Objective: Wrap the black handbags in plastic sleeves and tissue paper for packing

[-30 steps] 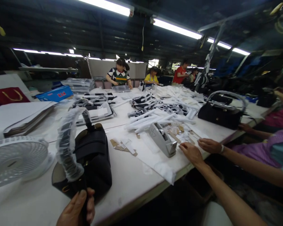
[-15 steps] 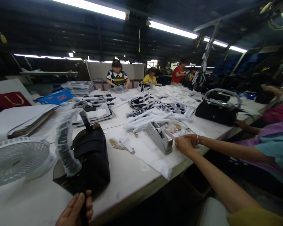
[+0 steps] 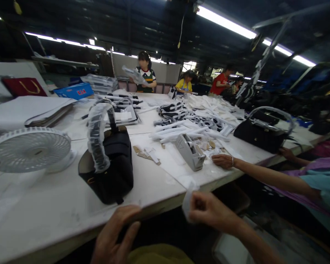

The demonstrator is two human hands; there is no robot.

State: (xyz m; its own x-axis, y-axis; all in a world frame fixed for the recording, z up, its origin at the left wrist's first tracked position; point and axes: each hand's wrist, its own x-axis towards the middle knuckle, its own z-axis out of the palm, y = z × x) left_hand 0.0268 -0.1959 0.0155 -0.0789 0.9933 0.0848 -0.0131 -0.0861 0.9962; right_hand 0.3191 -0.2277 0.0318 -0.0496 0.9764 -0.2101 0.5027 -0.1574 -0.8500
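Observation:
A black handbag (image 3: 117, 163) stands on the near left of the table, its raised handle (image 3: 96, 141) wrapped in clear plastic. My left hand (image 3: 117, 234) is at the table's front edge below the bag, empty, with thumb and fingers apart. Over the edge to its right, my right hand (image 3: 209, 211) is closed in a pinch on a thin white sheet (image 3: 189, 203) that hangs down off the table. Motion blurs the fingertips a little. Behind that hand a grey tape dispenser (image 3: 190, 152) sits near the edge.
A co-worker's hand (image 3: 222, 161) rests right of the dispenser; another black handbag (image 3: 260, 135) stands beyond it. White rolls (image 3: 181, 132), wrapped black pieces (image 3: 172, 110) and cardboard scraps (image 3: 146, 154) lie mid-table. A white fan (image 3: 30, 150) stands left. Other people work behind.
My right hand has left the tape dispenser and come back to the table edge, at the white sheet. My left hand has let go of a black strap by the bag and opened.

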